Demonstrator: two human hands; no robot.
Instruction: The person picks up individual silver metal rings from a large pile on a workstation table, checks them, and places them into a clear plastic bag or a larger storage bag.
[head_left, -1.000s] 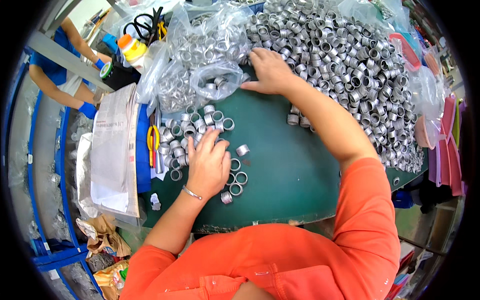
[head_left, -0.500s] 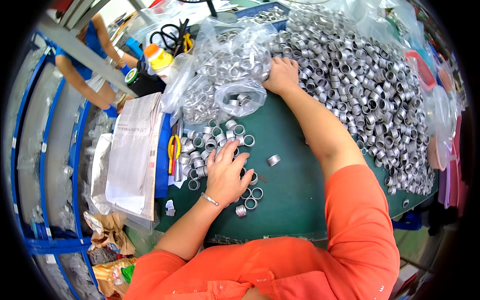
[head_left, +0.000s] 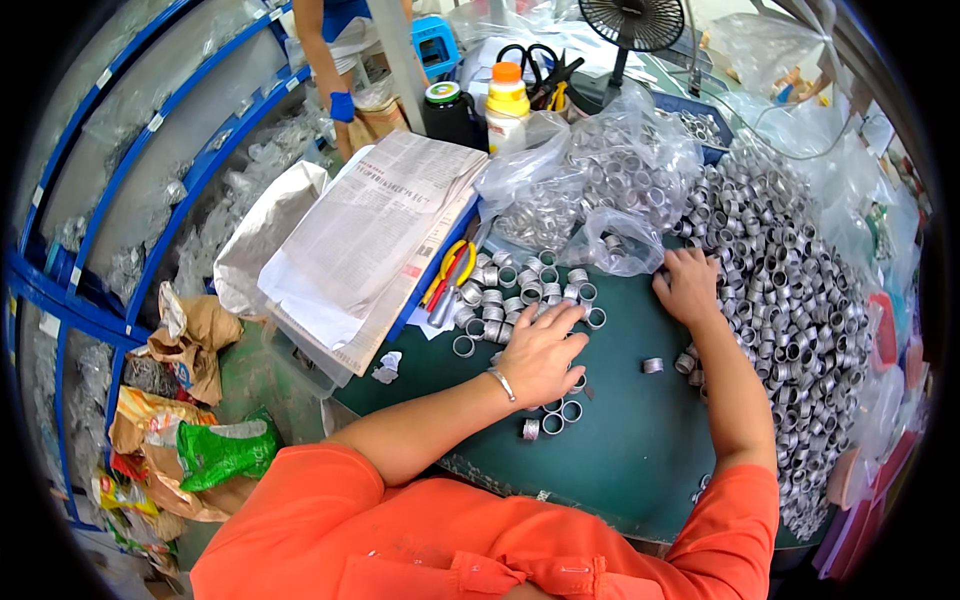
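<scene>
My left hand lies palm down with fingers spread over a small group of short silver threaded metal rings; its fingertips touch some of them, and the palm hides others. Several more rings sit just below that hand. My right hand is at the left edge of a large heap of similar rings, fingers bent and slightly apart. No ring shows in its grasp, though the palm side is hidden. One loose ring lies on the green tabletop between my arms.
Clear plastic bags of rings stand behind my hands. Newspapers, yellow-handled pliers, a bottle, black scissors and a fan are around. At the far left, another person's arm shows beside blue-edged shelves.
The view has swung left, so the table appears farther right. My right hand has come nearer to me along the heap's edge. My left hand stays over the small group.
</scene>
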